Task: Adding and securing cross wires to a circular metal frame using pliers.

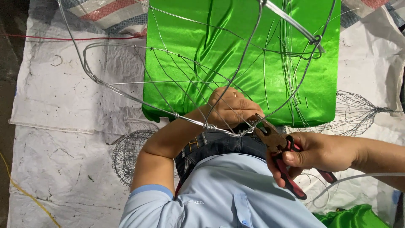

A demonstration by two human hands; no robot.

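The wire frame (185,84) is gripped by the left hand (232,107); pliers (276,145), clamped in the right hand (318,152), should be twisted gently at the joint.

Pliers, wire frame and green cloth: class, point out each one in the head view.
pliers (273,139), head view, on the rusty joint behind the nose.
wire frame (126,96), head view, on its thick lower rim wire.
green cloth (236,55), head view, on its shiny middle.

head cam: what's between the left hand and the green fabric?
In the head view, thin strands of the wire frame cross in front of the green fabric just past the left hand; nothing else lies between them.
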